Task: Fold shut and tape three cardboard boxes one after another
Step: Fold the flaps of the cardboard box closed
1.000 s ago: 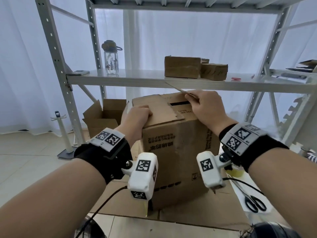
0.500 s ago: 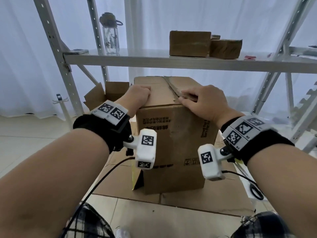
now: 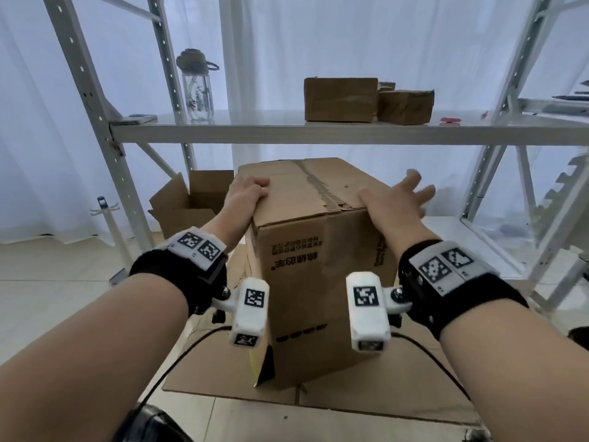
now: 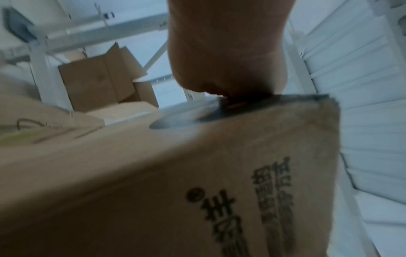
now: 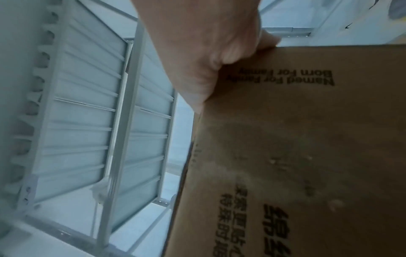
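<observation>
A tall brown cardboard box (image 3: 322, 269) with printed lettering stands on flattened cardboard in the middle of the head view. Its top flaps lie folded flat, and a ragged seam (image 3: 318, 186) runs down the middle. My left hand (image 3: 250, 193) hooks its curled fingers over the top left edge. My right hand (image 3: 396, 199) sits at the top right edge with fingers spread and straight, the thumb lying on the right flap. In the left wrist view the palm (image 4: 226, 52) bears on the box's upper edge (image 4: 263, 104). In the right wrist view the palm (image 5: 204, 52) touches the box (image 5: 307, 139).
An open cardboard box (image 3: 191, 205) stands behind on the left. Two small closed boxes (image 3: 341, 98) and a water bottle (image 3: 197, 90) sit on the metal shelf (image 3: 318, 134) just above the box. Flattened cardboard (image 3: 216, 371) covers the floor. A white stand (image 3: 106, 215) is at the left.
The top flaps went from half raised to flat. My right hand stopped pressing the seam, slid to the right edge and spread its fingers. The left hand stayed on the left edge.
</observation>
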The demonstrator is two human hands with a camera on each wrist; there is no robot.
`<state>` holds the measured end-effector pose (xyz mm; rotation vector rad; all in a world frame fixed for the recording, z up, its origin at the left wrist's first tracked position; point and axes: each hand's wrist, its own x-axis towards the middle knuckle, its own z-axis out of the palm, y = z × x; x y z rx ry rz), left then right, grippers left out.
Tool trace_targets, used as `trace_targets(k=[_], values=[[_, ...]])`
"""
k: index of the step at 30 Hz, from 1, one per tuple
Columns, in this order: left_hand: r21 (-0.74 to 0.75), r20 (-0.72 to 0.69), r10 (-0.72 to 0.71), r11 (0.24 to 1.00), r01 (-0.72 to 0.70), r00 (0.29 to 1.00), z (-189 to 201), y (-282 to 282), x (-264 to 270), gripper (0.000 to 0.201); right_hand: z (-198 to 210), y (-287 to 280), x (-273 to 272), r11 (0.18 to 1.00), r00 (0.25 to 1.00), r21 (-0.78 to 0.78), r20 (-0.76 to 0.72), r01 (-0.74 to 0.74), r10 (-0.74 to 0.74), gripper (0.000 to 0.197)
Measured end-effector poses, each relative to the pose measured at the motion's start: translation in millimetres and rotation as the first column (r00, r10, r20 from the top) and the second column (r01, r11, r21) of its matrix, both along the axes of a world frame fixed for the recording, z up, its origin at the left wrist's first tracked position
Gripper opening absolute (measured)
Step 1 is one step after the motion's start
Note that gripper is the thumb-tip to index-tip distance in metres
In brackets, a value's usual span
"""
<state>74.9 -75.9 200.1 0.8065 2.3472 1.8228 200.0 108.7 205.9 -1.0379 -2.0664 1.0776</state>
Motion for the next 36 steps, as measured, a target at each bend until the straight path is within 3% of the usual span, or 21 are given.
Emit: trace_targets(k=[4,7,9,11,13,15,19,21,24,27,29,33,36], values=[[-0.251,-0.214,-0.007,0.967,-0.048,0.977,-4.6,19.0,11.5,0.021,11.5,17.1,-15.2,0.999,0.999,-0.047,0.035,0.014,-0.013,0.056],[-0.435,-0.338,-0.032,0.892,-0.126,0.941,-13.6,40.2,26.8,0.029,14.7,0.8,-25.7,0.975,0.976,-0.066,0.035,-0.211,0.214,0.051],[-0.529,-0.399,-0.103,0.838,-0.137,0.911,-19.3,55.4,34.8,0.037,9.8,-13.7,-33.0,0.944,0.941,0.027,0.102,-0.328,0.324,0.060],[-0.567,-0.472,-0.153,0.807,-0.165,0.868,-18.4,63.7,31.4,0.039,2.6,-12.8,-38.7,0.927,0.929,0.156,0.205,-0.341,0.307,0.048],[-0.487,-0.472,-0.082,0.854,-0.182,0.878,-10.8,59.7,16.1,0.030,-0.9,-0.3,-35.7,0.918,0.941,0.267,0.249,-0.293,0.228,0.032],[-0.382,-0.385,0.008,0.909,-0.167,0.923,-5.3,49.4,-7.4,0.029,-4.0,16.5,-29.8,0.922,0.957,0.302,0.232,-0.244,0.177,0.030],[-0.330,-0.232,0.072,0.932,-0.148,0.970,-2.7,34.1,-52.1,0.055,-14.6,42.7,-24.0,0.900,0.956,0.340,0.198,-0.273,0.215,0.030],[-0.304,-0.098,0.074,0.947,-0.101,0.992,-1.0,34.4,-65.5,0.068,-19.1,47.4,-22.8,0.915,0.977,0.346,0.130,-0.207,0.171,0.025],[-0.187,0.032,0.076,0.980,-0.069,0.997,-0.2,41.0,-72.0,0.055,-23.5,51.7,-21.4,0.975,0.998,0.221,-0.061,0.013,0.001,0.015],[-0.070,0.122,0.103,0.993,-0.095,0.987,-5.8,45.1,-72.4,0.036,-31.4,61.4,-17.9,0.987,0.972,-0.062,-0.175,0.150,-0.159,0.026],[-0.061,0.151,0.108,0.993,-0.099,0.983,-12.1,47.3,-71.3,0.039,-39.7,65.6,-12.7,0.961,0.958,-0.247,-0.223,0.121,-0.178,0.040],[-0.086,0.067,0.089,0.993,-0.083,0.994,-18.0,46.5,-59.7,0.048,-50.0,65.5,-5.5,0.964,0.959,-0.253,-0.282,-0.079,0.005,0.041],[-0.026,0.020,0.149,0.989,-0.148,0.989,-11.7,32.6,-49.9,0.045,-45.0,55.7,-6.4,0.945,0.942,-0.219,-0.285,-0.242,0.175,0.018]])
